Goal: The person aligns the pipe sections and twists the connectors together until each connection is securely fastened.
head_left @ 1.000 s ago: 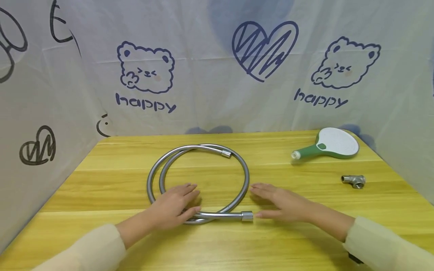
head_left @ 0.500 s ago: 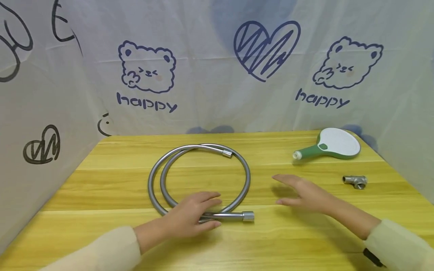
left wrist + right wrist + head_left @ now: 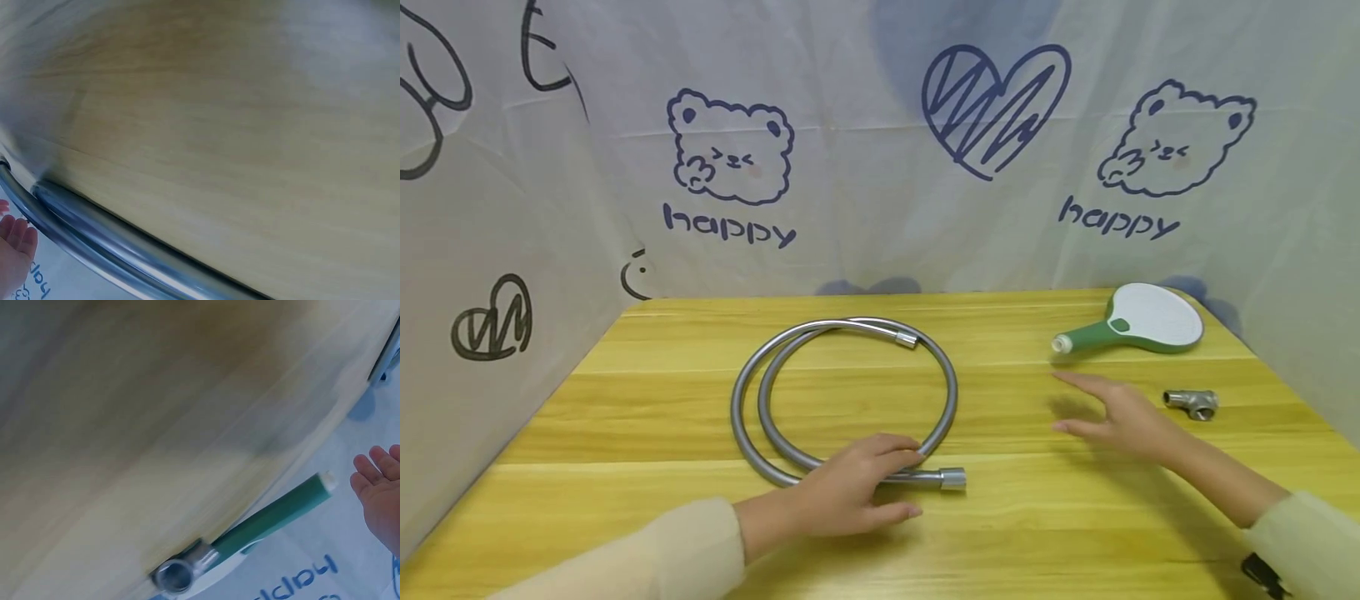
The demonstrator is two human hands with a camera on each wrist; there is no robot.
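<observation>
A grey metal shower hose [image 3: 739, 400] lies coiled on the wooden table, its larger end nut [image 3: 952, 479] pointing right. My left hand [image 3: 850, 487] is over the front of the coil, fingers loosely extended, hiding part of the hose; whether it touches the hose I cannot tell. My right hand [image 3: 1131, 421] hovers with fingers spread, just in front of a green and white shower head [image 3: 1153, 317]. To its right lies a small metal tee fitting [image 3: 1193, 403]. In the right wrist view, the green handle [image 3: 275, 515] and tee fitting [image 3: 181, 569] are apart from the hand.
The table [image 3: 625, 400] meets a white cloth backdrop [image 3: 850, 167] printed with bears and hearts at its back and sides. The hose's smaller end [image 3: 906, 338] rests at the back of the coil. A black object [image 3: 1262, 575] shows by the right sleeve.
My left hand has slid right along the front of the coil. My right hand has moved away from the hose end, right and slightly back toward the shower head. The objects stay put.
</observation>
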